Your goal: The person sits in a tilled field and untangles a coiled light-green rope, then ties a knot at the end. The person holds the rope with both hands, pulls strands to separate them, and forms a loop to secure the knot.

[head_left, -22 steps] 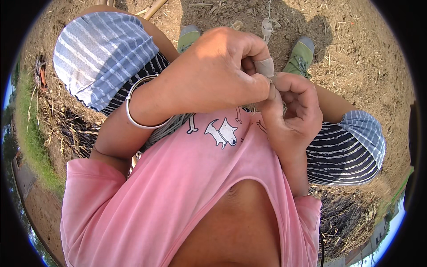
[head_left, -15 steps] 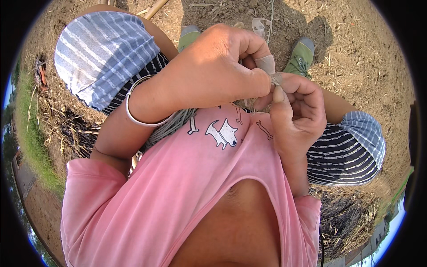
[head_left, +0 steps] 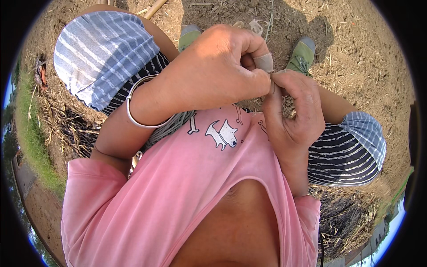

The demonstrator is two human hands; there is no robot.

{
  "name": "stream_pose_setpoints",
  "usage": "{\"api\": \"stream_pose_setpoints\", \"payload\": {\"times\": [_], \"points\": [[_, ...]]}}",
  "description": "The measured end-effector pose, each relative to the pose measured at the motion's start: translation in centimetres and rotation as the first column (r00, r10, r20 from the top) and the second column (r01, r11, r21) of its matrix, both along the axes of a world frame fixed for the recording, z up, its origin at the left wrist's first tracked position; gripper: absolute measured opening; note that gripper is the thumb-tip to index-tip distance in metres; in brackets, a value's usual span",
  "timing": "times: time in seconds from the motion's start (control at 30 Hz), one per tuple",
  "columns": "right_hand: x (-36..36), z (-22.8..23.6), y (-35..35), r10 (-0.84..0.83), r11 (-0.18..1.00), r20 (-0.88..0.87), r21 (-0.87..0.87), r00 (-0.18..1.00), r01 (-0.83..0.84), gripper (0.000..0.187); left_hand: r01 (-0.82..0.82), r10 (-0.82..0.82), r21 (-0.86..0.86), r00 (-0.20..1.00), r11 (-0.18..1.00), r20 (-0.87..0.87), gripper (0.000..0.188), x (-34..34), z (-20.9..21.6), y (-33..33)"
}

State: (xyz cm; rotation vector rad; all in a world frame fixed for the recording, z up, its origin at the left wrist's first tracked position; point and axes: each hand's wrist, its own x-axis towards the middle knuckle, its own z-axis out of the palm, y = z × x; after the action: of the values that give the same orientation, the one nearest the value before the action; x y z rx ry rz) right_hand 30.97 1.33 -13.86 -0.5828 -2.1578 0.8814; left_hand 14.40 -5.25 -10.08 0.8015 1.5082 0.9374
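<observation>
My left hand (head_left: 222, 66) reaches in from the left, a silver bangle (head_left: 130, 104) on its wrist. Its thumb and forefinger are pinched together at the fingertips. A pale beige band (head_left: 263, 62), perhaps tape or film, wraps one of its fingers. My right hand (head_left: 300, 102) meets it from the right, with thumb and forefinger also pressed together. The fingertips of both hands touch or nearly touch; whatever lies between them is mostly hidden. Beyond the hands, a thin translucent strip (head_left: 256, 27) and a pale string (head_left: 269, 22) show above the soil.
Dry soil with straw (head_left: 356, 66) lies ahead. Two green shoes (head_left: 301, 55) stand on it. My knees, in striped cloth (head_left: 106, 49), flank the hands. Grey cord (head_left: 171, 127) lies by my pink shirt (head_left: 187, 178). Sticks (head_left: 155, 8) lie at the far left.
The small greyish crumpled piece seen between the fingertips is now hidden. My right hand has turned, its thumb and forefinger closing against the left fingertips. The left hand has barely moved.
</observation>
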Motion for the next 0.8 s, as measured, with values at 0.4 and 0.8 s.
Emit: {"api": "stream_pose_setpoints", "payload": {"times": [0.4, 0.8], "points": [[1.3, 0.1, -0.6, -0.140, 0.922, -0.014, -0.366, 0.990, 0.125, 0.028, -0.045, 0.043, -0.024, 0.998, 0.999, -0.044, 0.009, -0.4, -0.2, -0.4], [0.2, 0.5, -0.1, 0.001, 0.999, 0.131, -0.033, 0.991, 0.004, 0.028, 0.020, -0.017, 0.032, 0.995, 0.999, -0.094, 0.009, 0.0, -0.2, -0.1]]}}
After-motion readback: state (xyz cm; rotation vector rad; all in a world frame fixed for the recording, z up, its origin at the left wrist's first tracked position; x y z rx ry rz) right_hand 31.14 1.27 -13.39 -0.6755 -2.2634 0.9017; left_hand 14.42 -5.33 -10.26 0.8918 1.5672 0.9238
